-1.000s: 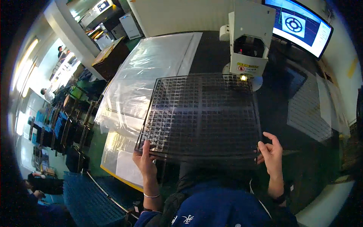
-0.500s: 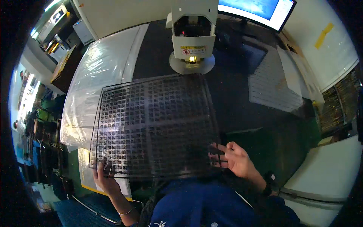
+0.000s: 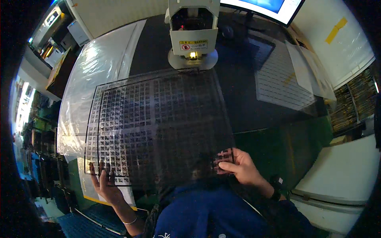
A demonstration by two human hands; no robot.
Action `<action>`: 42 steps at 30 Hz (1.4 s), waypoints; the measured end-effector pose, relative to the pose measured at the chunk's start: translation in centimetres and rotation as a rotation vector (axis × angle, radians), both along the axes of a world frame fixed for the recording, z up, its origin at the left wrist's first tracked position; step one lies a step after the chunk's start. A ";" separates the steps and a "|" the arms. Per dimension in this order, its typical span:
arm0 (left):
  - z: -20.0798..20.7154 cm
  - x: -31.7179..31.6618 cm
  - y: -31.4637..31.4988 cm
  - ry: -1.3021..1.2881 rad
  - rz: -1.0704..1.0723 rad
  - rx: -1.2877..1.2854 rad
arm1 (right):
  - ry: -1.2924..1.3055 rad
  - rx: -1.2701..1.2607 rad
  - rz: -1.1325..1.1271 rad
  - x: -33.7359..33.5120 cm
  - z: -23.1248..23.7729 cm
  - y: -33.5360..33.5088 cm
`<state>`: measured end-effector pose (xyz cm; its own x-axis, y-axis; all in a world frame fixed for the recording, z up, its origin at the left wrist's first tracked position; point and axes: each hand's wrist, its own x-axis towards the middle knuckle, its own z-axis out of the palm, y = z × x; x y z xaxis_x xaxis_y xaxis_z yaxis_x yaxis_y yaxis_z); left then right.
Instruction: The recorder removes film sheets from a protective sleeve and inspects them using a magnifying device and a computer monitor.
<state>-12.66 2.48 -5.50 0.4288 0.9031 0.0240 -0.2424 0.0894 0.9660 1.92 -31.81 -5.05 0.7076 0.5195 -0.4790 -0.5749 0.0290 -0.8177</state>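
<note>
A patterned transparent film sheet (image 3: 158, 131), covered in rows of small dark block marks, is held up in front of the person's body, spanning the gap between the two hands. Its far edge reaches the round base plate (image 3: 174, 61) of a pale, hooded bench instrument (image 3: 192, 36), though whether the two touch I cannot tell. The instrument's small lamp (image 3: 193, 55) is lit, and part of a bright monitor (image 3: 266, 7) shows behind it.

The right hand (image 3: 245, 168) grips the near right edge, thumb on the upper face and fingers curled beneath (they show through the clear gaps in the pattern). The left hand (image 3: 106, 188) has the near left corner, its fingers partly spread and seen at least partly through the film; which digit lies above it is unclear.

As for progress, the picking up looks done: the film is in both hands and off the dark tabletop (image 3: 240, 107) along its near side. It is not laid down flat, so setting it somewhere seems left over; nothing shows whether any checking is finished. Clear plastic sheeting (image 3: 101, 59) lies to the left, a pale printed sheet (image 3: 279, 81) to the right.
</note>
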 end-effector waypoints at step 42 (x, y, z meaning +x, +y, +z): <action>-1.1 3.5 -1.0 -0.070 0.014 0.051 | -0.202 0.083 -0.316 4.2 0.6 0.7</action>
<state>-9.14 1.43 -6.62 0.4121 0.9057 0.0996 -0.3106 0.0368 0.9498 6.07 -31.15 -4.44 0.9149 0.2914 -0.2793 -0.3546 0.2496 -0.9011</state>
